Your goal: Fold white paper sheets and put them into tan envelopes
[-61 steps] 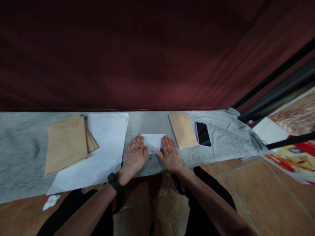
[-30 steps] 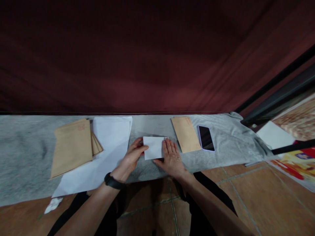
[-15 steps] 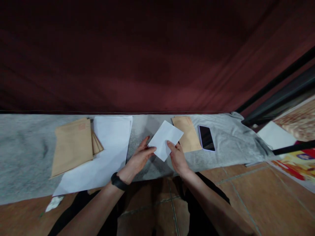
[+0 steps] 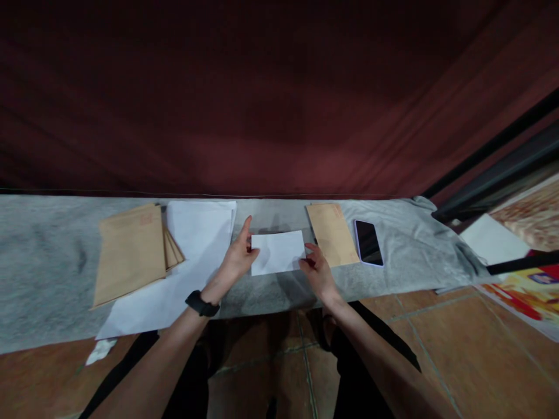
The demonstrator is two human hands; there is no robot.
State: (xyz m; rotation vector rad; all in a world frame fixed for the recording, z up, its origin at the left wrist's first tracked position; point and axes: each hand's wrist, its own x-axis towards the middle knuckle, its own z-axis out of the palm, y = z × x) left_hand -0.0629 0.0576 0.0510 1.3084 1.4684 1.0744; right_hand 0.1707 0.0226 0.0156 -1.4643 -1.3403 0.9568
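Note:
A folded white sheet of paper point(image 4: 278, 254) is held level between my two hands, its long side running left to right. My left hand point(image 4: 238, 256) has the thumb at the paper's left edge, with the index finger stretched upward; its other fingers are partly hidden. At the right edge, my right hand point(image 4: 318, 270) pinches the paper between thumb and curled fingers. Just right of it a brown envelope point(image 4: 334, 235) lies flat on the grey cloth. Left of my left hand are larger white sheets point(image 4: 201, 233), partly covered by a stack of brown envelopes point(image 4: 131, 253).
A phone with a dark screen point(image 4: 368, 242) lies beyond the right envelope. The grey cloth point(image 4: 406, 244) covers the narrow surface, with a dark red curtain point(image 4: 279, 116) behind. A crumpled white scrap point(image 4: 101, 351) is by the near left edge, above a tiled floor point(image 4: 437, 343).
The folded paper has turned from a slant to level and come slightly left. My left hand has shifted left and my right hand has moved to the paper's right edge.

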